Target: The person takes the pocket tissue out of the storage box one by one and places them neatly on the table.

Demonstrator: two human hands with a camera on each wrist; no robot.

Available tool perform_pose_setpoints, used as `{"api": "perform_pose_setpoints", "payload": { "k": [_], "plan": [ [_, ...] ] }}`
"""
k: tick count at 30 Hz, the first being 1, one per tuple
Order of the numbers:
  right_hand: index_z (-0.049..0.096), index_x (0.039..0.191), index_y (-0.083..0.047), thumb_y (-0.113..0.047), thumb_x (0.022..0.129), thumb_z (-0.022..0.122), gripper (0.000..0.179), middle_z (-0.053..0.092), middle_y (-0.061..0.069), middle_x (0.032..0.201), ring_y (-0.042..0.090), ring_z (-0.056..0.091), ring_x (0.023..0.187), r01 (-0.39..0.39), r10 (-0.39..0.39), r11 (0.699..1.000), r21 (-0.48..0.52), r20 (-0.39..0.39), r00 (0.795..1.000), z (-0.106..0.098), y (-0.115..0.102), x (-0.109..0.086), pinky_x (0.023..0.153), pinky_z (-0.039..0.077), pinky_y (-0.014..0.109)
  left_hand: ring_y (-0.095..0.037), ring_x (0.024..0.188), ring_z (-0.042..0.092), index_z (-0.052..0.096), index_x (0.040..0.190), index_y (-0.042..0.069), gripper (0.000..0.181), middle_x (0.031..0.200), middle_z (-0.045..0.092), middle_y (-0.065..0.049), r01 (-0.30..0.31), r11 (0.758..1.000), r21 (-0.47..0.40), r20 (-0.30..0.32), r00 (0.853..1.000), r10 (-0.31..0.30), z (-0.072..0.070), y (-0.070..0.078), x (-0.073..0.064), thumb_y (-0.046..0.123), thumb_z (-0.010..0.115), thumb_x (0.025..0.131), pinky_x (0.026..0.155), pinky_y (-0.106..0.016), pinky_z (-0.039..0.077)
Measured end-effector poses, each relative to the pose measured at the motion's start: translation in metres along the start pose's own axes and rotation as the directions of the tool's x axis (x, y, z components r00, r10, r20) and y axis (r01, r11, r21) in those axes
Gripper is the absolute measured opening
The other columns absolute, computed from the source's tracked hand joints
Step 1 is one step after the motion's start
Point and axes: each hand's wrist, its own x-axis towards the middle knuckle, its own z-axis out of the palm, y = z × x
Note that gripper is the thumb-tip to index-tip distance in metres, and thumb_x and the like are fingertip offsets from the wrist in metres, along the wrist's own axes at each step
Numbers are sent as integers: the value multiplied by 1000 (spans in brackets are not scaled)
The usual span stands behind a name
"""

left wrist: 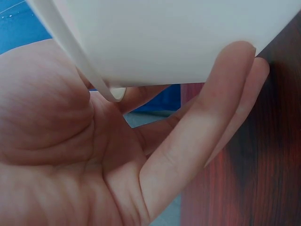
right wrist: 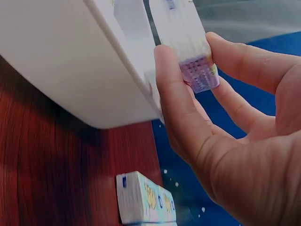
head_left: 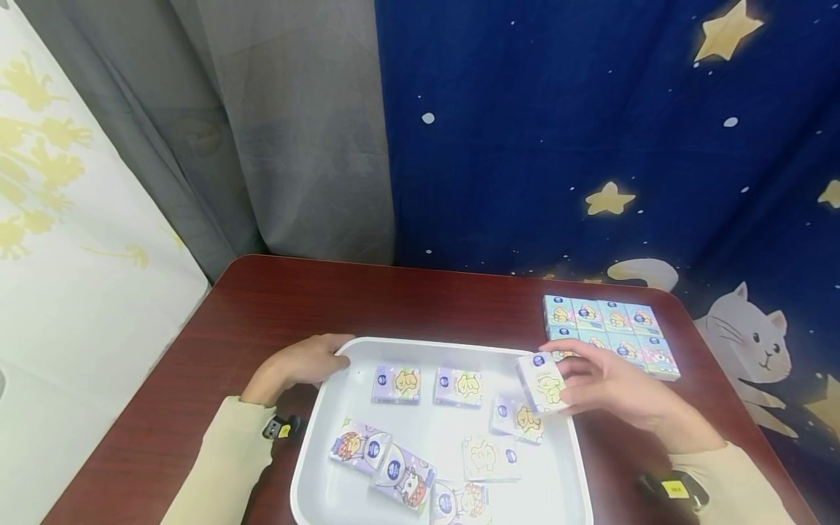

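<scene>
My right hand (head_left: 613, 386) pinches a small cartoon-printed tissue pack (head_left: 542, 383) between thumb and fingers, tilted above the right side of a white tray (head_left: 426, 343). In the right wrist view the pack (right wrist: 181, 30) shows a pale wrapper and a purple, dotted end. At the tray's far left corner, my left hand (head_left: 308, 361) grips the rim. The left wrist view has its fingers (left wrist: 188, 136) along the tray's outer wall (left wrist: 155, 42). Inside the tray lie several purple packs, among them one pack (head_left: 397, 384) near the far wall and an overlapping pack (head_left: 405, 477) nearer me.
To the right of the tray, on the dark red table (head_left: 420, 299), a block of light blue tissue packs (head_left: 620, 321) stands in rows, partly behind my right hand. A grey curtain (head_left: 302, 131) and a blue starry curtain (head_left: 512, 146) hang behind the table.
</scene>
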Motion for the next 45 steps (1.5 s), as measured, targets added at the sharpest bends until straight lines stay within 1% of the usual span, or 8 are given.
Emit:
{"api": "perform_pose_setpoints", "payload": {
  "k": [7,11,17,27,31,34,38,45],
  "plan": [
    [59,153,-23,10,99,70,64,70,17,129,31,76,110,0,1,999,35,-39,999,-14,6,-13,93,64,50,-24,79,75,65,143,3,41,102,75,-11,14,1000,5,-6,1000,-14,1,0,0,2,56,103,66,-40,64],
    [61,151,-30,9,101,69,64,70,14,131,31,76,109,-31,34,998,52,-66,997,-23,11,-19,95,64,47,-24,79,75,65,143,3,41,103,76,-11,17,1000,4,-8,1000,-17,0,1,0,3,57,103,66,-41,65],
    [62,149,-35,8,104,64,62,70,8,135,30,75,113,-52,60,994,99,-81,995,-41,22,-29,97,63,45,-25,80,75,65,143,3,40,104,76,-11,15,1000,-8,-3,1000,-15,0,0,0,3,57,104,66,-42,65],
    [65,142,-42,5,104,67,61,63,6,134,29,74,110,-113,131,988,102,-192,973,-58,41,-37,95,64,46,-26,81,75,64,144,3,40,105,76,-11,16,1000,-13,0,1000,-16,0,-1,0,3,58,105,68,-42,66],
    [66,143,-35,6,101,69,58,69,9,126,29,77,104,-91,94,996,23,-211,973,-53,47,-37,89,66,46,-25,81,75,64,144,4,40,105,76,-11,16,1000,-13,1,1000,-16,0,0,0,4,59,104,68,-42,66],
    [60,149,-13,5,98,73,56,70,13,122,29,77,99,-100,80,993,-65,-260,962,-46,51,-35,85,67,45,-25,81,75,64,144,5,40,105,76,-10,17,1000,-9,-2,1000,-17,0,0,0,5,59,105,68,-42,65],
    [42,154,10,4,94,77,69,69,19,118,29,76,95,-131,81,982,-137,-322,943,-36,55,-31,82,67,44,-25,81,75,64,144,4,40,105,75,-11,21,1000,-8,-4,1000,-21,0,0,0,4,59,105,68,-42,65],
    [44,154,12,4,91,80,72,67,23,112,31,74,92,-198,91,958,-207,-434,896,-20,56,-25,79,68,43,-25,81,75,64,144,4,39,105,75,-11,21,1000,-2,-3,1000,-21,1,-1,-1,4,59,105,69,-42,66]
  ]
}}
